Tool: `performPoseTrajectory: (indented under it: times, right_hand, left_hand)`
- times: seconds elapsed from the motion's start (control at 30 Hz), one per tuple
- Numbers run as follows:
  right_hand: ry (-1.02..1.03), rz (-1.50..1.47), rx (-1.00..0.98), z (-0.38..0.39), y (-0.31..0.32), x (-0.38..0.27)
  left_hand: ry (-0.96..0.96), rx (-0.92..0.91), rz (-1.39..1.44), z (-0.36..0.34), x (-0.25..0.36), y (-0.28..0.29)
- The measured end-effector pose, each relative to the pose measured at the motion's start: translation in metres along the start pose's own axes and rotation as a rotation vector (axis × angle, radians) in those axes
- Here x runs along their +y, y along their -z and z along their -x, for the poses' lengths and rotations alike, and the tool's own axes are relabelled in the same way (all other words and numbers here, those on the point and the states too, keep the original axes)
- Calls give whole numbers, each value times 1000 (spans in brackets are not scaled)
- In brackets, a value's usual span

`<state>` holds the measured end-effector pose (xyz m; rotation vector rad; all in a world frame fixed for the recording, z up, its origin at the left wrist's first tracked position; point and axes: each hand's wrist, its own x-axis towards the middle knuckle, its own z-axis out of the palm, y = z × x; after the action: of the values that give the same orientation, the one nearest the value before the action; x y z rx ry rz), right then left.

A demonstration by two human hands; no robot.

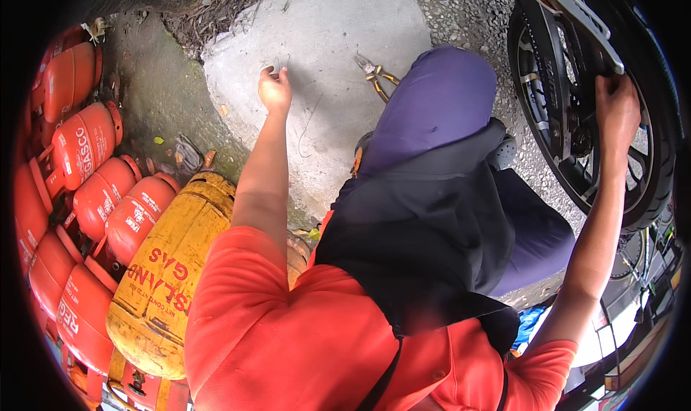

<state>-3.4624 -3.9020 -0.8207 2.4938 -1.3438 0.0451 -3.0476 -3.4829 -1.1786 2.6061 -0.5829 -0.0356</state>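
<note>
My left hand [275,93] is raised over the pale concrete slab [345,22], its fingers curled together. A thin dark strand, like a wire [288,60], shows at its fingertips. Right of that hand, pliers [376,75] with yellow-and-black handles lie on the slab, jaws pointing away from me. My right hand [619,112] reaches to the motorcycle at far right. Its fingers are bent around the end of a silver metal bar [608,45], beside the black rear wheel [666,152]; the fingertips are partly hidden.
Red gas cylinders [79,148] crowd the left side, with a large yellow gas cylinder [169,274] close to my left arm. Gravel [468,15] lies between slab and motorcycle. My bent knee [453,87] rises beside the pliers. A crumpled grey rag [188,154] lies near the cylinders.
</note>
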Motion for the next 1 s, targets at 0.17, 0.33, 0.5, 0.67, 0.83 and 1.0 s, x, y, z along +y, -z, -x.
performPoseTrajectory:
  times: [0.17, 0.33, 0.5, 0.67, 0.83, 1.0]
  right_hand:
    - [-42, 20, 15, 5, -12, 7]
    - [-96, -134, 134, 19, 3, 11]
    - [-186, -474, 218, 56, 43, -18]
    - [-122, -702, 171, 115, 69, -44]
    - [99, -1116, -79, 138, 84, -121]
    - [-146, -1445, -458, 145, 102, -130]
  left_hand:
    - [36, -395, 55, 75, 28, 13]
    - [137, -857, -69, 110, 161, -38]
    - [335, -853, -56, 125, 159, -86]
    - [272, -563, 337, 88, 131, -35]
    - [-132, -664, 691, 36, 259, 172]
    - [-535, -929, 730, 84, 387, 235]
